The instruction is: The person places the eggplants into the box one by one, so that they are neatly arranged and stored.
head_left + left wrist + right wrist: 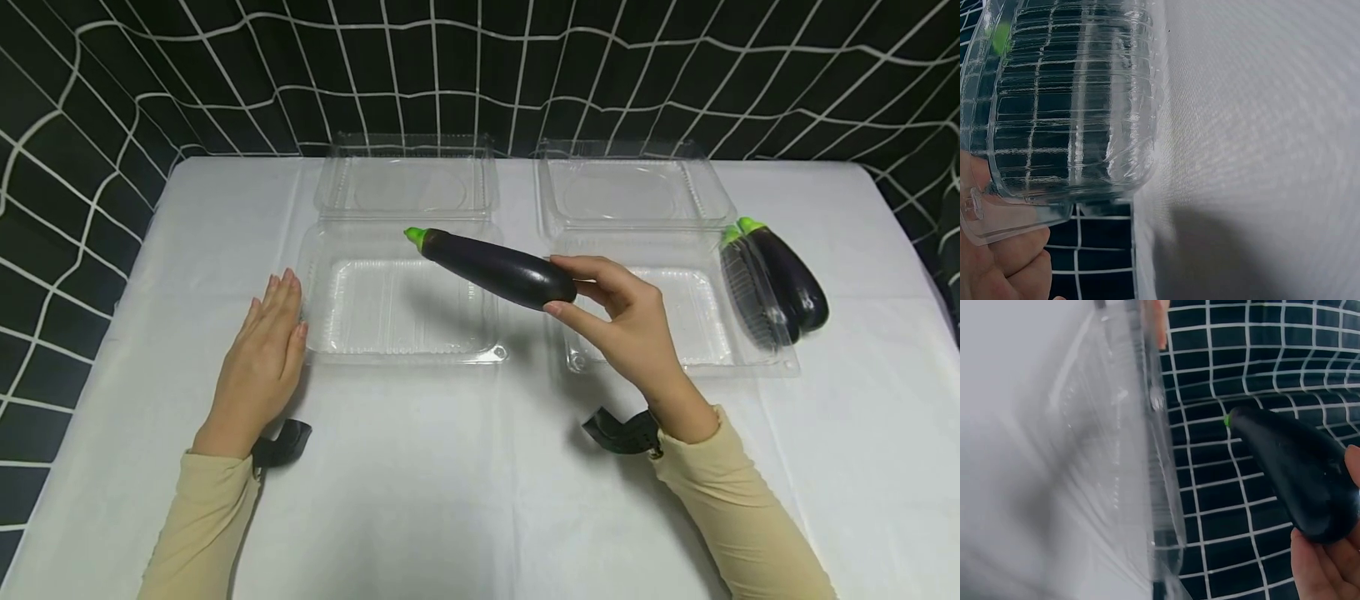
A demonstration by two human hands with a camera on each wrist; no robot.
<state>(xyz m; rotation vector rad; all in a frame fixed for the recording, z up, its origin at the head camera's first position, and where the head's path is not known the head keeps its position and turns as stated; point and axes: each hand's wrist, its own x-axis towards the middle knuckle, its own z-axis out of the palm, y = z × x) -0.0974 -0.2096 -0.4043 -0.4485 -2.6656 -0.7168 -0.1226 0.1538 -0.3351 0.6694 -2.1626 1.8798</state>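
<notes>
One eggplant [495,267], frame centre, blunt end pinched in our right hand [626,321], partly over the centre-left clear container [356,312]; left hand [258,358] straight-fingered beside that container. We judge: carrying step; next calls for steady lowering.

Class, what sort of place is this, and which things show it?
Probably a staged recording area: a white-covered table, a dark grid-patterned backdrop behind it, and two black wrist-worn devices.

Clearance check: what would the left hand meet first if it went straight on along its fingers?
Likely the left clear container, at its left edge: the left hand is beside it, fingers angled slightly inward. Gap and height are hard to judge.
</notes>
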